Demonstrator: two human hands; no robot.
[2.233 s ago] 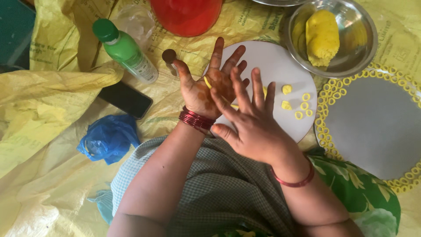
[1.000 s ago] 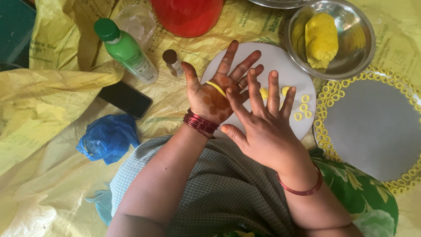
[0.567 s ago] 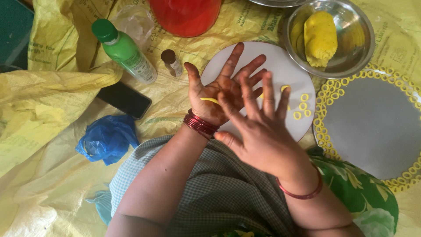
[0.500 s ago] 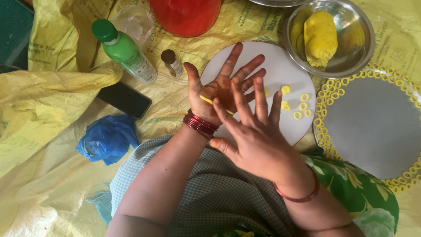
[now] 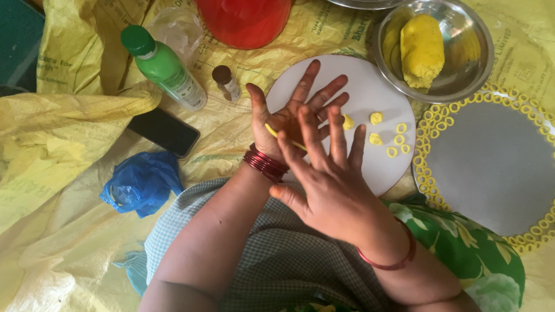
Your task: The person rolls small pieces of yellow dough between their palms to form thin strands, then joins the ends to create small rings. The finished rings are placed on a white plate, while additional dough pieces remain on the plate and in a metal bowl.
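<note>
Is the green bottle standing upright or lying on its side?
Cannot tell for sure. From above, the green bottle shows its whole side, its cap pointing to the upper left, so it seems to lie on the yellow sheet.

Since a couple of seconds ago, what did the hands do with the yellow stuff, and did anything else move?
The right hand slid back and forth over the open left hand, and the small lump of yellow dough between them became a thin yellow dough strand lying across the left palm. Nothing was picked up or dropped. The round white board, steel bowl and green plastic bottle stayed put.
</note>
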